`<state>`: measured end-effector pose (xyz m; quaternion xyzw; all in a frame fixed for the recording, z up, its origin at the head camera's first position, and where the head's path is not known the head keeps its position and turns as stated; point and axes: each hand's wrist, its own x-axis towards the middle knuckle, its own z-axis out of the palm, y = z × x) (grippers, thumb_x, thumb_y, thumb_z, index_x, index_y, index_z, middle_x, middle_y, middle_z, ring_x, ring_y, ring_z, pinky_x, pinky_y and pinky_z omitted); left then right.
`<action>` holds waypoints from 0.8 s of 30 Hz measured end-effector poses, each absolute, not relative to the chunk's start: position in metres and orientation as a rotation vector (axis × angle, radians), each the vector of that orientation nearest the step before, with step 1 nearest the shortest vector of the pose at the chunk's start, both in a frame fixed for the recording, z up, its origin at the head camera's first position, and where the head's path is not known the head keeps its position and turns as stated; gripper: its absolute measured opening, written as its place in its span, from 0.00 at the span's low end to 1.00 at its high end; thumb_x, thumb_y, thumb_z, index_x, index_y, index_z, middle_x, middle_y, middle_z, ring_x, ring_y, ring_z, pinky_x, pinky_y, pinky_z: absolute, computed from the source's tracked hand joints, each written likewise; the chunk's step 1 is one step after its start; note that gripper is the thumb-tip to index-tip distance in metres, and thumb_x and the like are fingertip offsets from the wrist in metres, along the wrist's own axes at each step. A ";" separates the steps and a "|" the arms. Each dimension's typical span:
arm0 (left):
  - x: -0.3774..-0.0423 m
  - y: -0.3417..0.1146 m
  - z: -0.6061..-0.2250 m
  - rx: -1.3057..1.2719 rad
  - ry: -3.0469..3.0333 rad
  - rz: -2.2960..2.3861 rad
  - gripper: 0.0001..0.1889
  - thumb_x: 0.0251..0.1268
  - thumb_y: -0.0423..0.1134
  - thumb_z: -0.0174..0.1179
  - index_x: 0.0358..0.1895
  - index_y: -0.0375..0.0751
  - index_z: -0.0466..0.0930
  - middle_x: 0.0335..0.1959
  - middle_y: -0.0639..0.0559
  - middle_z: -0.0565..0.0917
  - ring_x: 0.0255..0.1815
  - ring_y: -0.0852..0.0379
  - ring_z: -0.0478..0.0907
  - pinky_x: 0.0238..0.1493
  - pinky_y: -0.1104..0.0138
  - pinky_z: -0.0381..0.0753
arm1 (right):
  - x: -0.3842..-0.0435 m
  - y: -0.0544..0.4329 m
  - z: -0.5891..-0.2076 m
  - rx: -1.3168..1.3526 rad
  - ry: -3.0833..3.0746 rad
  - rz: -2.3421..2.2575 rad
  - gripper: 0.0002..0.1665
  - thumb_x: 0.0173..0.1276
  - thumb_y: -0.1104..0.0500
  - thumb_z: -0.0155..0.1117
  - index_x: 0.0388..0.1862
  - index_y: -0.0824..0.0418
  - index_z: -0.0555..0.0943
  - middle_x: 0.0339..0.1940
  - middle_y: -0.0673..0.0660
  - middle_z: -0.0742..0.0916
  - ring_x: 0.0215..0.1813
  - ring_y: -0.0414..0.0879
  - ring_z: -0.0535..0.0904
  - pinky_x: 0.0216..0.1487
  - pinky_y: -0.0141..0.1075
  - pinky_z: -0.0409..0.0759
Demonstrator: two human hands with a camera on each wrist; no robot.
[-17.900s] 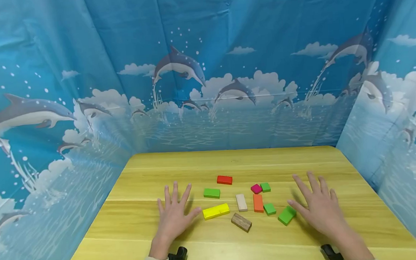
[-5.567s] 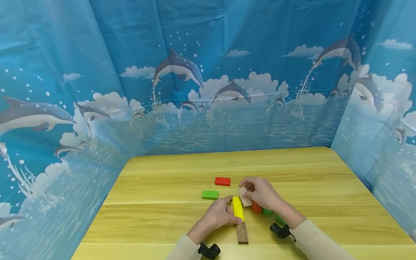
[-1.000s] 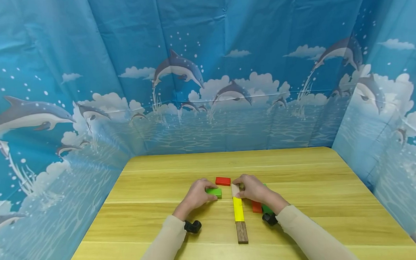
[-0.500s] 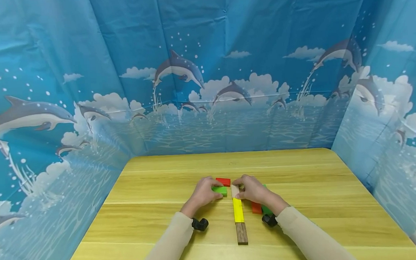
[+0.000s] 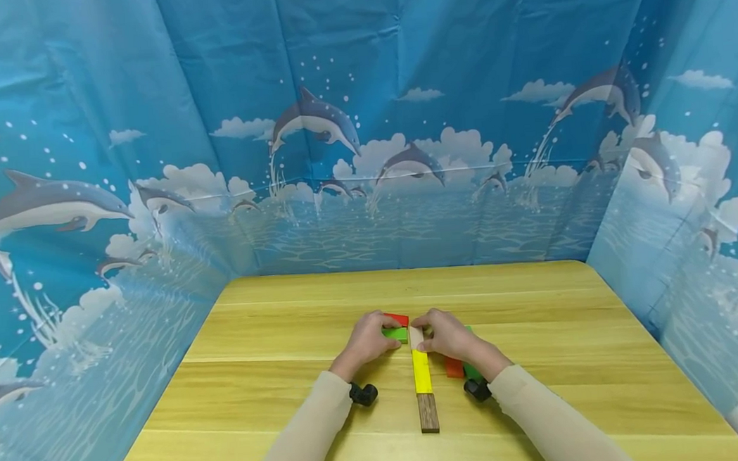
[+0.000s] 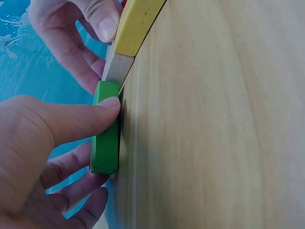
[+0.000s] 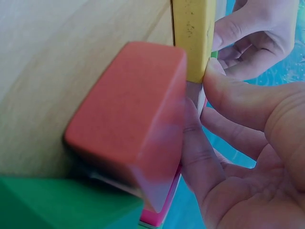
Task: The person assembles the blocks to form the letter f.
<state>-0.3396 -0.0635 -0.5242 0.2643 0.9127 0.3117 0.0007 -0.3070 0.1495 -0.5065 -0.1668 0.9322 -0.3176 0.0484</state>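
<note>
My left hand (image 5: 366, 340) pinches a flat green wooden block (image 5: 396, 335) between thumb and fingers, close to the left side of a pale block (image 5: 416, 337). In the left wrist view, the thumb lies on the near face of the green block (image 6: 106, 145). With thumb and fingers, my right hand (image 5: 453, 337) holds the pale block at the far end of a straight row. A yellow block (image 5: 422, 373) follows it in the row, then a brown wood-grain block (image 5: 428, 413) nearest me. Behind the green block lies a red block (image 5: 400, 319), partly covered by my left fingers.
Right of the row, partly under my right wrist, are an orange-red block (image 5: 455, 368) and a green block (image 5: 472, 372). A magenta block (image 7: 159, 214) shows in the right wrist view. The wooden table (image 5: 239, 393) meets a dolphin-print curtain (image 5: 369, 230) behind.
Over the last second my left hand slid the green block rightward to the pale block. My right hand stayed put. Earlier, the yellow, brown and pale blocks lay scattered; now they form a line.
</note>
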 end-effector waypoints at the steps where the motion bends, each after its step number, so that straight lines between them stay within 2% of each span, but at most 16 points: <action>1: -0.340 -0.062 -0.524 0.834 2.869 0.981 0.16 0.57 0.40 0.76 0.49 0.48 0.90 0.42 0.56 0.82 0.42 0.58 0.77 0.44 0.63 0.80 | -0.307 0.150 -0.506 -0.517 2.846 -0.965 0.29 0.62 0.63 0.76 0.63 0.62 0.81 0.47 0.58 0.82 0.39 0.44 0.77 0.36 0.38 0.79; 24: -0.346 -0.053 -0.525 0.801 2.889 0.941 0.15 0.58 0.40 0.76 0.49 0.48 0.89 0.45 0.54 0.81 0.48 0.52 0.74 0.48 0.60 0.79 | -0.307 0.149 -0.506 -0.555 2.881 -0.919 0.29 0.62 0.62 0.76 0.62 0.63 0.82 0.45 0.57 0.83 0.37 0.44 0.76 0.36 0.38 0.78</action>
